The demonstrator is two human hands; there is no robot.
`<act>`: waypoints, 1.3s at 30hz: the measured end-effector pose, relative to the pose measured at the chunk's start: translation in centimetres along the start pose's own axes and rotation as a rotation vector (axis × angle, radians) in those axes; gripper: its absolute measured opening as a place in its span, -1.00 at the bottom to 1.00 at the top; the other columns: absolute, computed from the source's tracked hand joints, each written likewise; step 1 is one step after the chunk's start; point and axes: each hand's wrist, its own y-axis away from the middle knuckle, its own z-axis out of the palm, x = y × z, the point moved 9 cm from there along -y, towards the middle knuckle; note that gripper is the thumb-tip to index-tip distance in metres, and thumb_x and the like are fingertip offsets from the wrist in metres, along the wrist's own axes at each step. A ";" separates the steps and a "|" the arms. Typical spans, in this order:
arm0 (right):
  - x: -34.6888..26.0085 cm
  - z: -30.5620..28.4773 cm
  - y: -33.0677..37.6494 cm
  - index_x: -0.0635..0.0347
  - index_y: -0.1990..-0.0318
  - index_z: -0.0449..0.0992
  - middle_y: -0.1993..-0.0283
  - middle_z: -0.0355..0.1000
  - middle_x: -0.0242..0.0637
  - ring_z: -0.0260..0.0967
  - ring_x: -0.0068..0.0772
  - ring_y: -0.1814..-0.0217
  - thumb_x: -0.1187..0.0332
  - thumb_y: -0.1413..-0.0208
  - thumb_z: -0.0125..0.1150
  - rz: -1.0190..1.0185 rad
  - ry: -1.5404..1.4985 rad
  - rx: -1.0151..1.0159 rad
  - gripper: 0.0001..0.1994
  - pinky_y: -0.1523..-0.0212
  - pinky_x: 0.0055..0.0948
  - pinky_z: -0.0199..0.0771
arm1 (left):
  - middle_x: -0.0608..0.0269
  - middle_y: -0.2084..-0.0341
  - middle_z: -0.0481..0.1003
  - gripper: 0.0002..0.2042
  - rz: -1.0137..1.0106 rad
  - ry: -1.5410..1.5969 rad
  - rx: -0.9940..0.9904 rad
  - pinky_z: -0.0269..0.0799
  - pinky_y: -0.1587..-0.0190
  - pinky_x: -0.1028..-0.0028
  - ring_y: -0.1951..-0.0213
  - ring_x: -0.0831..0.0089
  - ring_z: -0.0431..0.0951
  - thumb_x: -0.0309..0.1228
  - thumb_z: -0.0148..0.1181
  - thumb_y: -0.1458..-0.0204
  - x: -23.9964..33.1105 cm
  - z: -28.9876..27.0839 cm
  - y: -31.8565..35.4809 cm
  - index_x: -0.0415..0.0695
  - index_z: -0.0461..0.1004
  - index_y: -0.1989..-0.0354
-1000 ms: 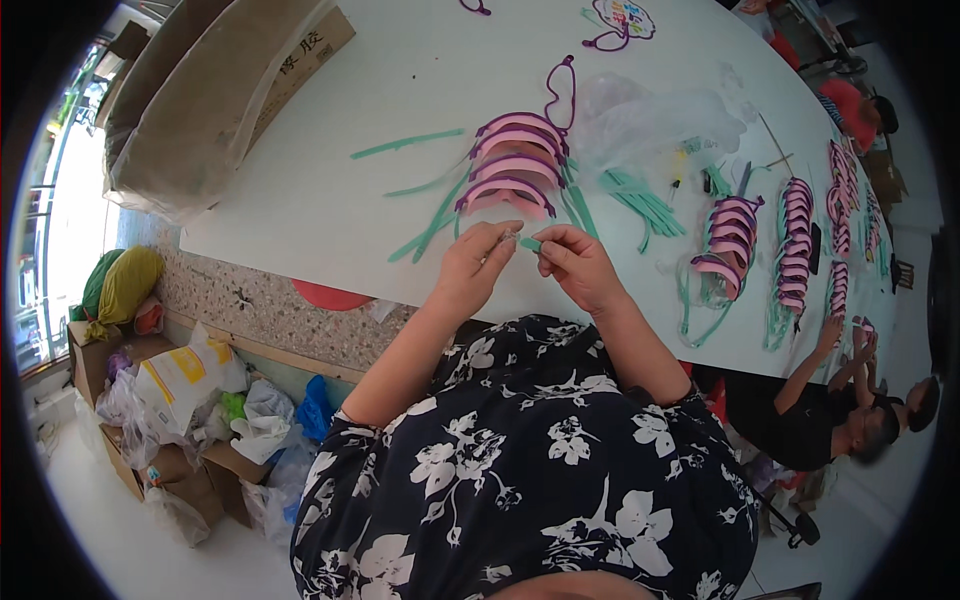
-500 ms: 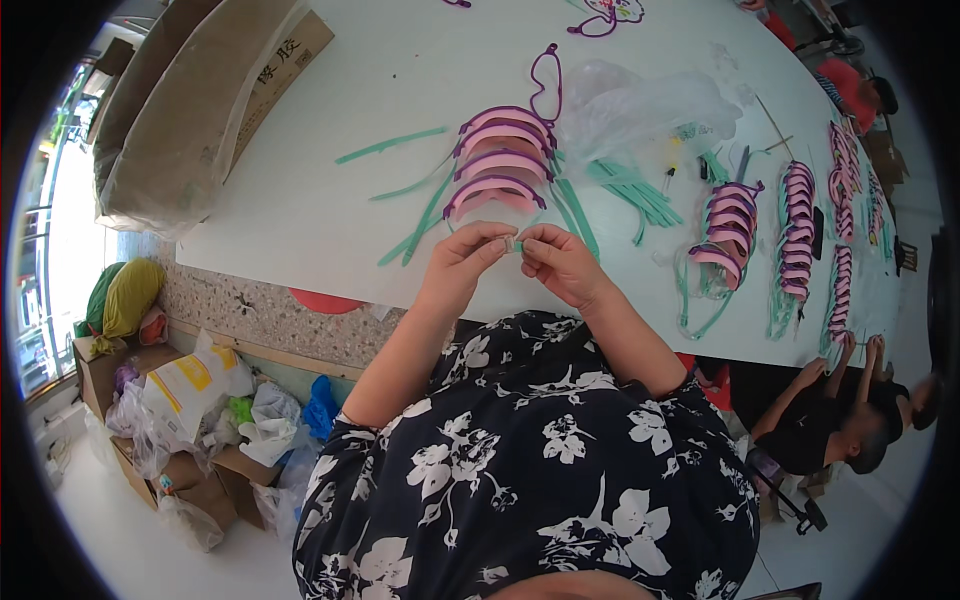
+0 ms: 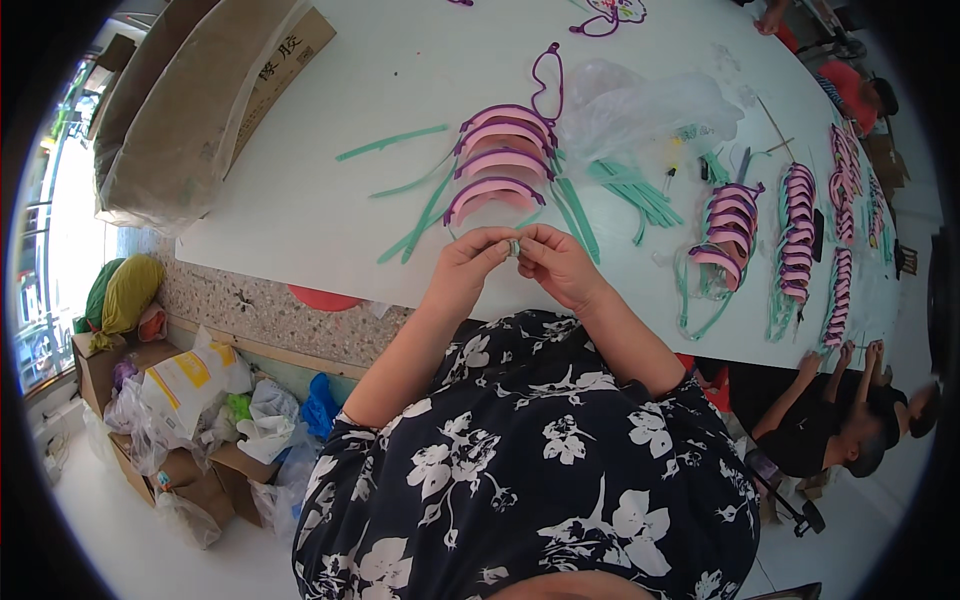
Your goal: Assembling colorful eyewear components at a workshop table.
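Note:
My left hand (image 3: 476, 256) and my right hand (image 3: 558, 262) meet at the table's near edge, fingertips pinched together. Between them is a small whitish-green piece (image 3: 514, 246), mostly covered by the fingers; its exact kind does not show. Just beyond the hands stands a row of pink-and-purple curved goggle-like pieces (image 3: 497, 190), one behind another. Green straps (image 3: 428, 215) run out from both sides of the row. A bare purple goggle frame (image 3: 547, 88) lies at its far end.
A cardboard box (image 3: 190, 110) stands at the left on the white table (image 3: 290, 210). Clear plastic bags (image 3: 640, 105) and a bundle of green straps (image 3: 640, 190) lie right of the row. Farther right are more goggle rows (image 3: 797, 230) and people (image 3: 820, 430). Bagged items (image 3: 190, 390) fill boxes at lower left.
My fingertips have drawn closer together around the small piece, which shows less now. The right hand has shifted slightly left. Everything on the table stays in place.

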 end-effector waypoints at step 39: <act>-3.1 -0.4 3.3 0.35 0.22 0.47 0.41 0.44 -0.33 0.44 -0.51 0.29 0.28 -0.31 -0.03 -0.373 0.537 0.209 -0.73 0.24 -0.51 0.40 | 0.41 0.52 0.44 -0.77 -0.070 -0.197 0.091 0.24 0.36 0.63 0.45 0.66 0.35 -0.48 0.20 -0.06 0.1 -0.2 1.1 -0.26 0.54 0.11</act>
